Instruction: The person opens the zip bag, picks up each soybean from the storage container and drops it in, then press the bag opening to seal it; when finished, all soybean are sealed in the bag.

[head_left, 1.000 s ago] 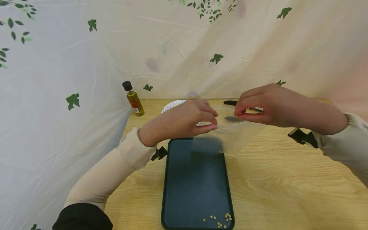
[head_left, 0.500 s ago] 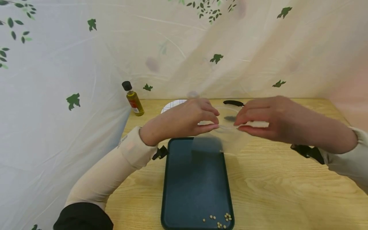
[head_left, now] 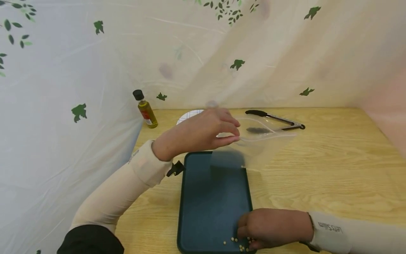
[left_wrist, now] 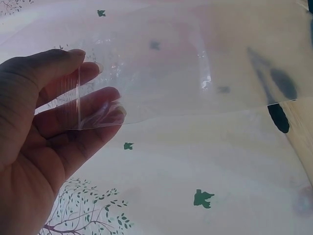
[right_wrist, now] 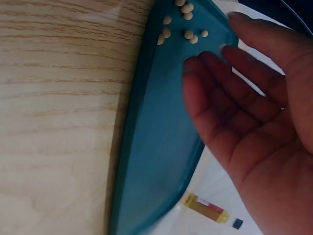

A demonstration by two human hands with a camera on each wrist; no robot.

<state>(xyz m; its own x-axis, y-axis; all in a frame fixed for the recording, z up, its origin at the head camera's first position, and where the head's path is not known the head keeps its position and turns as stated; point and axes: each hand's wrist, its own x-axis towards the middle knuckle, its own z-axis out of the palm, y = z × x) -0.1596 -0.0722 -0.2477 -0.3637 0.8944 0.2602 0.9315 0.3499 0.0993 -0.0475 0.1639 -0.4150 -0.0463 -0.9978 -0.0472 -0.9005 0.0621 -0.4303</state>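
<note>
Two hands, one clear bag [head_left: 257, 141], one tray [head_left: 209, 197], about ten beans [head_left: 241, 243]

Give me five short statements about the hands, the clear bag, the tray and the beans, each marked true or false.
1. The left hand pinches a clear plastic bag above the table. True.
2. The right hand holds the bag too. False: it is down at the small pale beans.
3. The beans lie on a dark teal rectangular tray. True.
4. The black-tipped metal tongs lie on the tray. False: they lie on the wooden table.
5. The small oil bottle lies on its side. False: it stands upright.
</note>
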